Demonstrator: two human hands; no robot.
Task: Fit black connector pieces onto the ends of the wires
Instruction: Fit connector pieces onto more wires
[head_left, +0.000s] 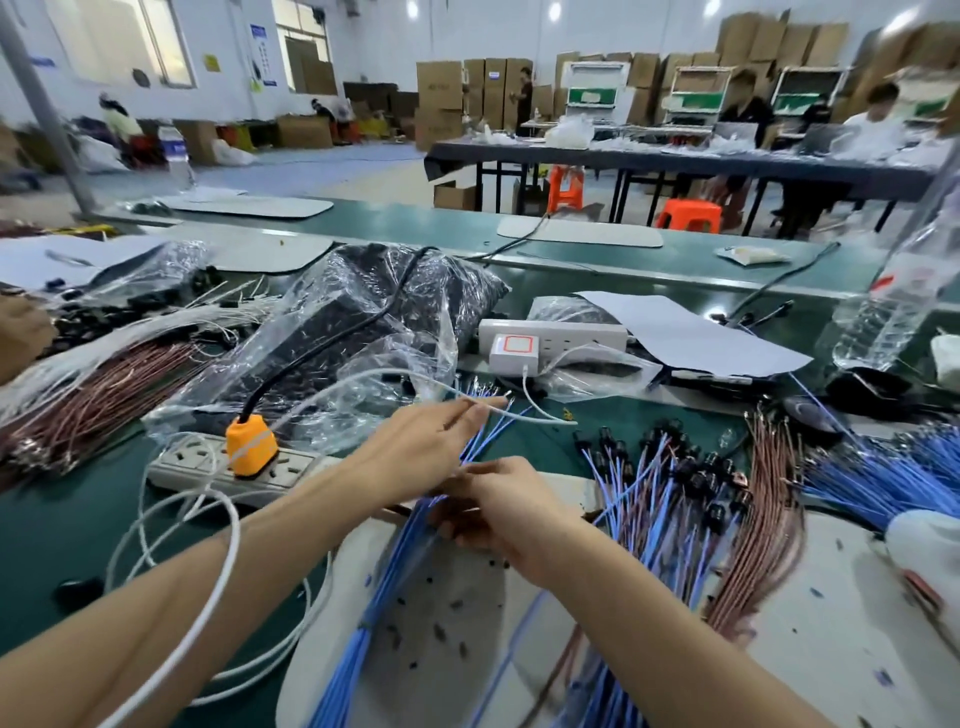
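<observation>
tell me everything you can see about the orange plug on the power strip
The orange plug is a chunky, rounded block, plastic by the look of it, with a pale band across its front. It sits upright in a socket of the white power strip on the green table, left of the hands. A thick black cable rises from its top and runs up over the clear plastic bags behind it.

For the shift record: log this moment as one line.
left hand: pinching blue wires near tips | right hand: gripping same bundle lower | connector: none visibly in fingers | finished wires: piled right
</observation>
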